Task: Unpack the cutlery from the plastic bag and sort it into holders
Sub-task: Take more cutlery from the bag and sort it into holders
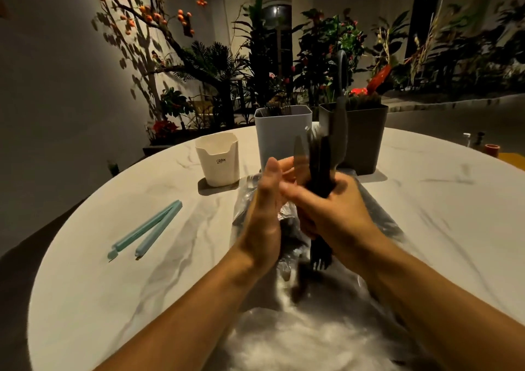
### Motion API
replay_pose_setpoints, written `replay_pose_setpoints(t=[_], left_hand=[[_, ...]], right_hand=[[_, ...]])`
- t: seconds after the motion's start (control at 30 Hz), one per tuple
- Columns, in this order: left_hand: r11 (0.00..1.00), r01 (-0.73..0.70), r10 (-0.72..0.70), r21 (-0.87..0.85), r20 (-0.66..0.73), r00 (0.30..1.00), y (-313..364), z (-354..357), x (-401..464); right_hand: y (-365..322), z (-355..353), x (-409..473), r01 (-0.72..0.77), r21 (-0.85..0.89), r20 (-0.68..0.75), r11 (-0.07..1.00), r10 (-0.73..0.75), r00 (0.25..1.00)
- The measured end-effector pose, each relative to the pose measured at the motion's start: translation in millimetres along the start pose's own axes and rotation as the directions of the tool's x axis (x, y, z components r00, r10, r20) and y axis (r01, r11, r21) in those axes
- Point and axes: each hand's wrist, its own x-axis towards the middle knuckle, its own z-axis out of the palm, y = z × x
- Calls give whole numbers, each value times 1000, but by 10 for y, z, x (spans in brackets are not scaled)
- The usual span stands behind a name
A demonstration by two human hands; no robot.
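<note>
My right hand grips a bundle of black cutlery upright above the clear plastic bag; fork tines stick out below the fist, and the picture is blurred by motion. My left hand stands edge-up beside it with straight fingers, its fingertips near the bundle. Behind stand three holders: a cream one at the left, a light blue-grey one with dark cutlery in it, and a dark grey one. A long grey utensil rises in front of the dark holder.
A light blue bag clip lies open on the white marble round table to the left. Small bottles and an orange cup stand at the far right edge. Plants fill the background.
</note>
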Motion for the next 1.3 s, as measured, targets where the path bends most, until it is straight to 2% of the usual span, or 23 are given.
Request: replay_pose_setpoints(t=[0.17,0.27,0.43,0.63,0.73,0.87,0.93,1.03,1.17,1.27,1.3], left_hand=[[988,116,-118,106,10,993,30,-59,-35],[972,199,-194,125,-48,980,4,-90,-27],[961,266,-258,73,-104,961,40,-109,-21],[925,374,-369,64,-68,927,153,-66,-45],[923,384,-383,-2,-60,922,209,-53,-43],[907,376,-394,-188,-69,917,199,-96,-11],[896,346,-386,-277,-102,917,209,-110,-1],[900,332,-375,-283,-114,920,207,-87,-11],[905,398,-410,-149,-56,910,184,-61,-21],[864,432,-464,-257,-74,883,219,-85,-13],[848,431,-474,-308,-78,877,224,-96,-4]], right_hand=[[97,-29,-58,-99,-225,135,969,132,982],[154,-6,-66,-63,-345,180,936,132,975],[106,24,-32,-133,-353,213,926,218,953],[42,-41,18,-196,-302,273,933,282,920],[42,-50,9,-271,-240,349,932,343,872],[1,-94,0,-486,-100,412,868,480,774],[-24,-121,5,-525,-135,459,841,522,719],[10,-101,22,-474,-161,430,866,494,756],[80,-25,-7,-430,-150,356,890,454,817],[0,-43,4,-472,-99,364,876,473,802],[-30,-82,19,-452,-134,349,882,469,811]])
